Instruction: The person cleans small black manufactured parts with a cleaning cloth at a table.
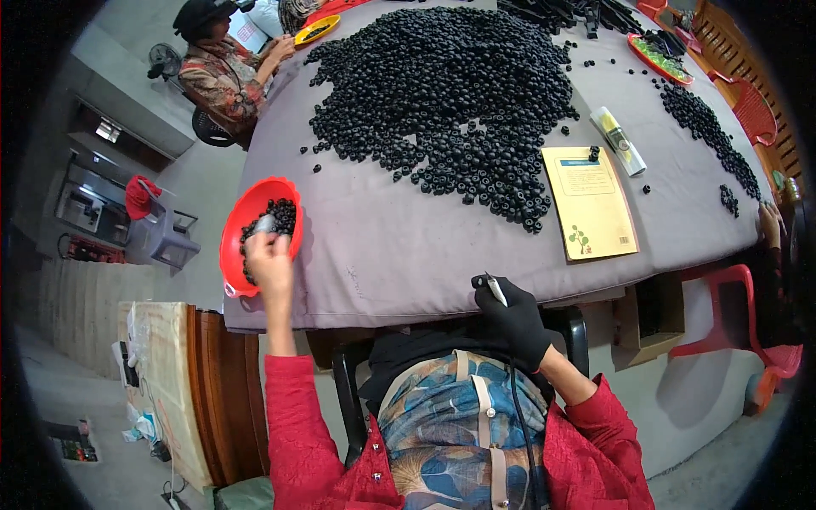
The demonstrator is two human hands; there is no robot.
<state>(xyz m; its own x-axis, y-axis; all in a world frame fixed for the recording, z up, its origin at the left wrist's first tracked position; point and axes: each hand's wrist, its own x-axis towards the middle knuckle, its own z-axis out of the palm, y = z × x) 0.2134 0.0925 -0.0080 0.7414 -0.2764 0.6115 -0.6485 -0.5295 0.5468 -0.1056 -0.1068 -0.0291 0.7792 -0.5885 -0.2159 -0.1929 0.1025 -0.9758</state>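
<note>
My left hand (pixel 270 259) reaches over a red plastic basket (pixel 233 255) at the table's left edge. Its fingers look bent together, with a pale grey patch at the tips; what they hold, if anything, I cannot make out. Small black ring-shaped parts (pixel 280 217) lie in the basket around the fingers. In a black glove, my right hand (pixel 515 321) is closed round a white pen-like tool (pixel 496 291) with a thin dark tip, just off the table's front edge. A dark cord (pixel 515 408) hangs below that hand.
A big heap of black parts (pixel 442 93) covers the table's far middle. A yellow booklet (pixel 591 204) and a clear-and-white package (pixel 619 140) lie to its right, near another cluster of parts (pixel 701 123). A co-worker (pixel 223 81) sits far left; another person's hand (pixel 771 223) shows far right.
</note>
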